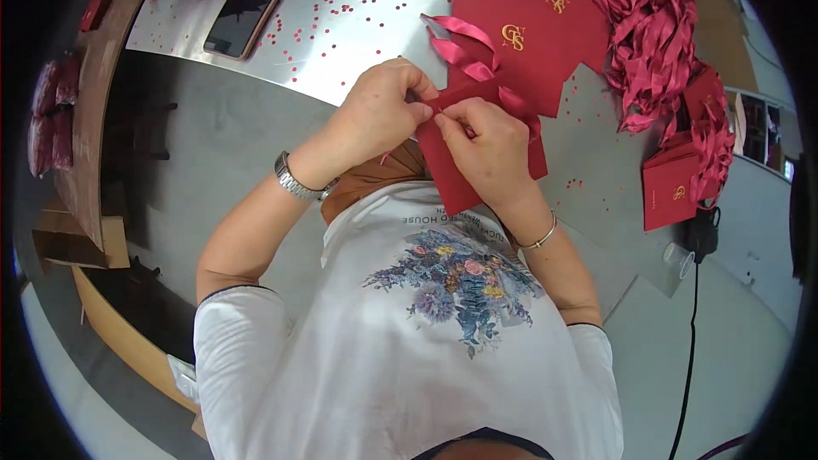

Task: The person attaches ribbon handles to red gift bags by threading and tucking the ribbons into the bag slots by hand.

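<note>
Close to my body, at the table's near edge, a flat red paper piece [453, 172] is held up at a slant. It could be a card or a small bag; I cannot tell which. My left hand [383, 111] pinches its upper left edge between thumb and forefinger. Beside it, my right hand [492, 146] is closed with its fingertips at the same edge and the palm over the paper. Glossy dark pink ribbon [464, 47] loops out behind my right hand. Just beyond lie flat red pieces with gold lettering [554, 13]. Whatever is between my fingertips is mostly hidden.
A large heap of pink ribbon [652, 30] fills the far right. Nearer on the right sits a ribboned red stack [669, 187], with a black cable [692, 332] below. Red paper dots [341, 8] litter the metal table near a phone [256, 2]. A wooden surface [106, 119] stands left.
</note>
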